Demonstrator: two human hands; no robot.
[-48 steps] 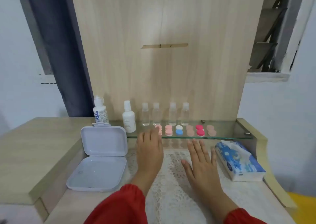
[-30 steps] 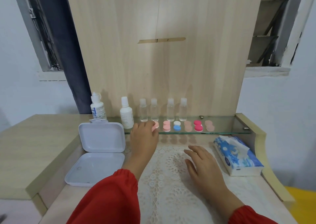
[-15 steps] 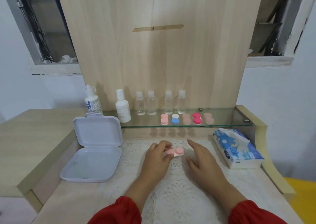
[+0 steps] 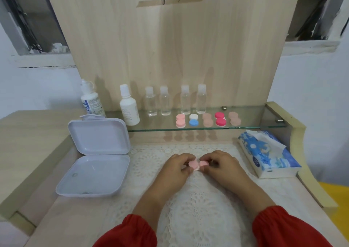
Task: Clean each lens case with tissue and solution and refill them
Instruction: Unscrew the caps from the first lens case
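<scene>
A pink lens case (image 4: 198, 164) is held low over the white lace mat (image 4: 198, 209). My left hand (image 4: 174, 171) grips its left half, and my right hand (image 4: 222, 166) pinches its right cap. Several more lens cases (image 4: 207, 120) lie in a row on the glass shelf (image 4: 255, 114): pink, white and blue, beige, and red ones. Two white solution bottles (image 4: 129, 107) stand at the shelf's left end, with several small clear bottles (image 4: 173, 101) beside them. A blue tissue pack (image 4: 268, 154) lies to the right of my hands.
An open white plastic box (image 4: 94, 158) lies left of the mat, its lid propped upright. A wooden back panel (image 4: 170, 48) rises behind the shelf. A raised wooden ledge (image 4: 28, 133) borders the left side, and a curved wooden rim (image 4: 294, 133) the right.
My left hand took a pink lens case from the shelf and brought it down over the mat. My right hand moved in and now pinches its right cap.
</scene>
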